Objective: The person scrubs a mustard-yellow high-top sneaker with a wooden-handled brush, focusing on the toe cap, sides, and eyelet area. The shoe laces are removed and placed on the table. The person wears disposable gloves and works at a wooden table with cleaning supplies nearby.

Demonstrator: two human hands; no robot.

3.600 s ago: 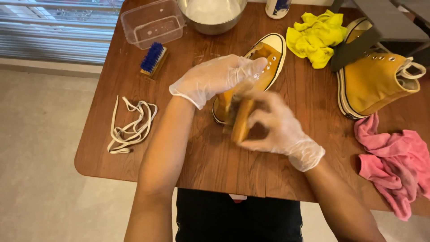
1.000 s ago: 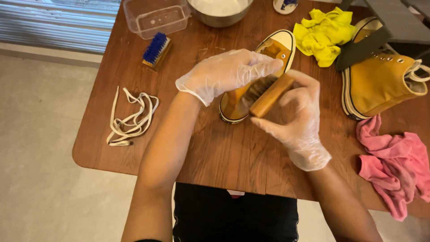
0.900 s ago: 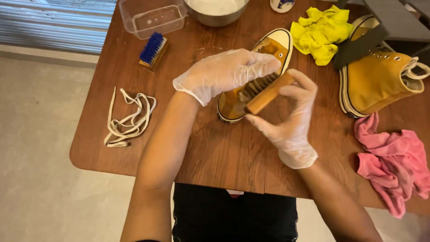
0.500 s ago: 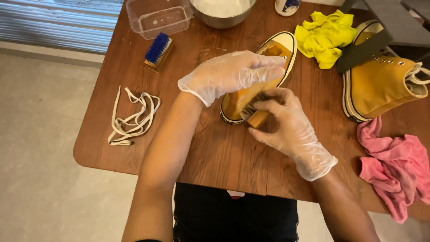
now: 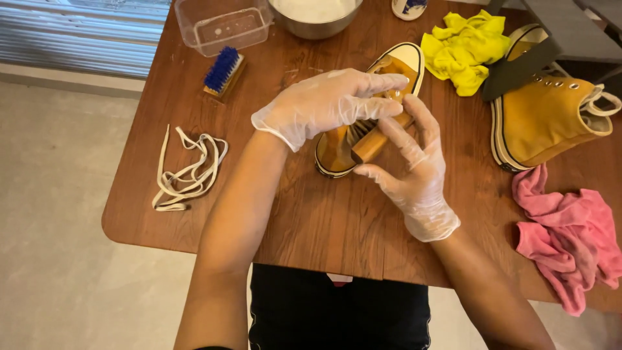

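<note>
Wooden table (image 5: pixel 324 227) bearing laces (image 5: pixel 184 172) at left, blue brush (image 5: pixel 223 70) upper left, yellow shoes (image 5: pixel 547 120), pink cloth (image 5: pixel 570 236) at right.

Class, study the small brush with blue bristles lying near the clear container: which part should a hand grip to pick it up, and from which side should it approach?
Grip the blue-bristled brush by its wooden back, fingers across the two long edges, coming from above. It lies tilted on the table with free space along both long sides; the clear container crowds only its far end.
</note>
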